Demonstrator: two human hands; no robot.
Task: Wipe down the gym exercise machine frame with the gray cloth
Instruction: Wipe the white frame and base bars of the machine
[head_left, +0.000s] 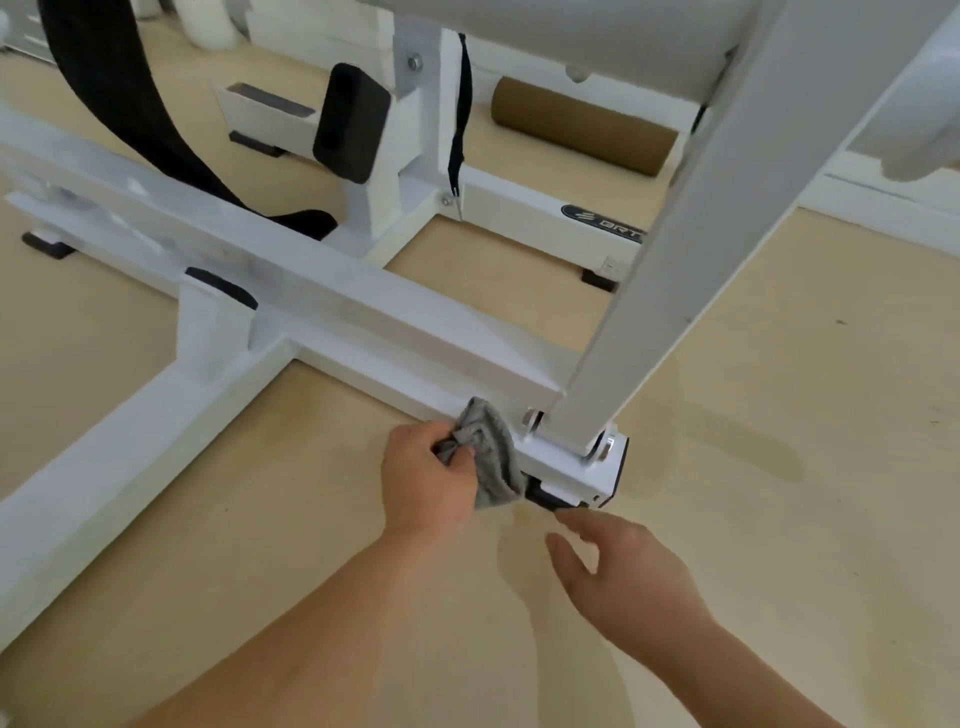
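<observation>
The white machine frame (363, 322) lies low on the floor, with a slanted white post (691, 218) bolted to the end of its base rail. My left hand (423, 480) grips a bunched gray cloth (493, 457) and holds it against the side of the base rail, just left of the post's foot. My right hand (628, 571) hovers over the floor below the rail's end, fingers straight and spread, its fingertips near the black rubber foot (545, 496). It holds nothing.
Beige floor (779, 467) surrounds the frame. A black strap (130, 104) and a black pad (350, 122) hang at the back left. A brown roller (582, 127) lies behind a second white rail with a logo.
</observation>
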